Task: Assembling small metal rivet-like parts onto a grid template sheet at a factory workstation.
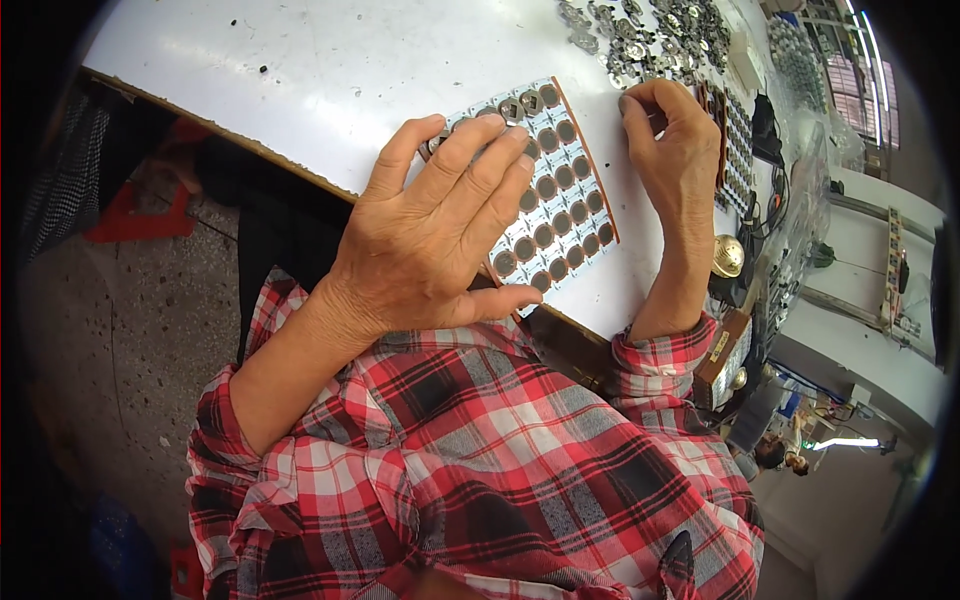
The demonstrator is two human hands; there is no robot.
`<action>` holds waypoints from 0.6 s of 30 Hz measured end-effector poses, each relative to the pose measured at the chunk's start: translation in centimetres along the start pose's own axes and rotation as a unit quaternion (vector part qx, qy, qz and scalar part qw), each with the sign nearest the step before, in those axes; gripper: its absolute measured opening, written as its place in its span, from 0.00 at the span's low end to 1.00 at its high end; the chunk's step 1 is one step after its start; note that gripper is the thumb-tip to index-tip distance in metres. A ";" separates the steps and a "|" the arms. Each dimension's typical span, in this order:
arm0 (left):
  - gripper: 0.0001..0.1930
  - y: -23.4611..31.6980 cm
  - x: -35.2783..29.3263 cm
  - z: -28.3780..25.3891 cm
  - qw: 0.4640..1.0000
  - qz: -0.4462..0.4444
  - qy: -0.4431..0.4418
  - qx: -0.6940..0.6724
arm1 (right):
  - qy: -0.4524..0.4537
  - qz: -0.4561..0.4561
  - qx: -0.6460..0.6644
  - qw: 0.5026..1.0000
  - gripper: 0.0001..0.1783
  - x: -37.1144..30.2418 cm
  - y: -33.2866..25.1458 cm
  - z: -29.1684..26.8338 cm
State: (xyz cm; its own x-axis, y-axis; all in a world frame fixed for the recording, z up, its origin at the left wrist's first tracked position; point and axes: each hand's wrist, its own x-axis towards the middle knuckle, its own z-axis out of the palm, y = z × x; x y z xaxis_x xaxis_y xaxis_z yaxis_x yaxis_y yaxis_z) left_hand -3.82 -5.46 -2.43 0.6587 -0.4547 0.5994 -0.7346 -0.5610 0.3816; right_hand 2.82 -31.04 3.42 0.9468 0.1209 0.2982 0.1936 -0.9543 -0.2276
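Observation:
A light-blue circuit-board panel [575, 185] with rows of dark round discs and a copper-coloured edge lies on the white table near its front edge. Along its far row sit small silver metal pieces [512, 108]. My left hand [430, 220] rests over the panel's left side, fingers stretched and thumb apart, hiding part of the rows. To the right of the panel my right hand [668, 135] is held near the tabletop, thumb and forefinger drawn together. What is between those fingertips, if anything, is too small to make out.
A loose heap of small silver parts [650, 40] spreads over the far right of the white table [250, 90]. More disc-covered panels [738, 150] stand at the right, by a round gold-coloured object [728, 256] and cables. Another person [780, 452] appears in the background.

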 end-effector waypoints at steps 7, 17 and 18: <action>0.42 0.0 0.1 0.2 1.000 0.002 0.003 0.006 | -0.001 0.017 0.048 0.999 0.07 -0.1 -0.7 -0.4; 0.43 -0.1 0.2 0.0 1.000 0.002 -0.001 0.027 | -0.042 0.150 0.336 0.929 0.09 -0.1 -2.5 -1.5; 0.43 -0.1 0.1 0.0 1.000 0.003 0.000 0.025 | -0.059 0.141 0.390 0.908 0.09 -0.1 -2.4 -1.4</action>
State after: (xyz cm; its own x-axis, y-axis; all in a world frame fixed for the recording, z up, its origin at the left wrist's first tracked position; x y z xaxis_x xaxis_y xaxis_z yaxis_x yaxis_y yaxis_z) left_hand -3.66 -5.45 -2.35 0.6546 -0.4585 0.6011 -0.7293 -0.5925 0.3422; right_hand 1.91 -29.14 5.24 0.9990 -0.0257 0.0364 0.0200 -0.4730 -0.8808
